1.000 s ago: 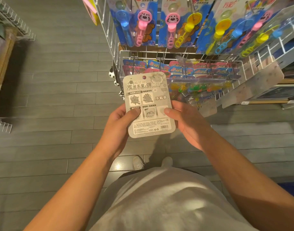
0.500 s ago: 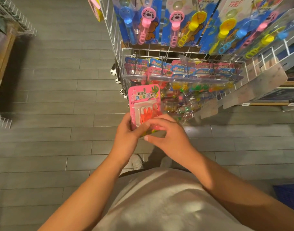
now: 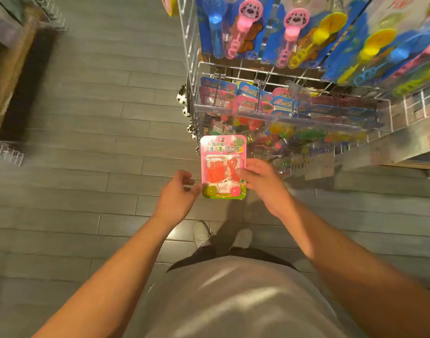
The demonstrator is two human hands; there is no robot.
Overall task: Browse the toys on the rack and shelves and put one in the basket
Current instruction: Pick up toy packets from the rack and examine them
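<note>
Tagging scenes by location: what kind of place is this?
Most likely a toy aisle in a shop. A wire rack hangs rows of identical carded bubble wands, a tray holds more packs, and the right hand holds a sealed toy pack.

Grey wood-look plank floor [image 3: 92,123] runs underfoot — left of it, a brown wooden shelf unit [image 3: 11,69] with white wire baskets [image 3: 6,152].

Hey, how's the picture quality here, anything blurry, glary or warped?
Head view: the toy pack in the right hand is fairly sharp; the rack at right smears with motion blur; glare spots the floor by the shoes; wide-angle bending curves the floorboards and shelf edges.
</note>
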